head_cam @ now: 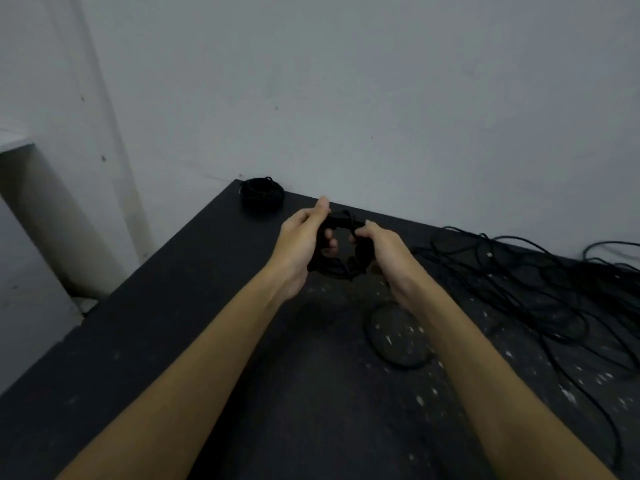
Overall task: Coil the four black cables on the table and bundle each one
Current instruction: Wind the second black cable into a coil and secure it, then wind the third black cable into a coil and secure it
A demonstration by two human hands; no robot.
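Head view is showing both hands raised over the far middle of the black tabletop (173, 341), working one coiled black cable (341, 261) between them. Left hand (303, 244) is gripping the left side of the coil, its fingers curling through the loop from behind and its thumb pointing up toward the far edge. Right hand (379, 245) is pinching the upper right of the same coil, fingertips closing on a strand near the top. That coil is hanging between the two palms, clear of the tabletop as far as can be told in the dim light.

A finished cable bundle (261, 195) is sitting at the far left corner of the tabletop, well apart from the hands. A tangle of loose black cables (519, 271) is sprawling along the right side, reaching the right edge. One loose cable loop (398, 336) is lying flat just below the right wrist, toward the near side.

No writing or label is readable anywhere; pale flecks are dotting the tabletop's surface.
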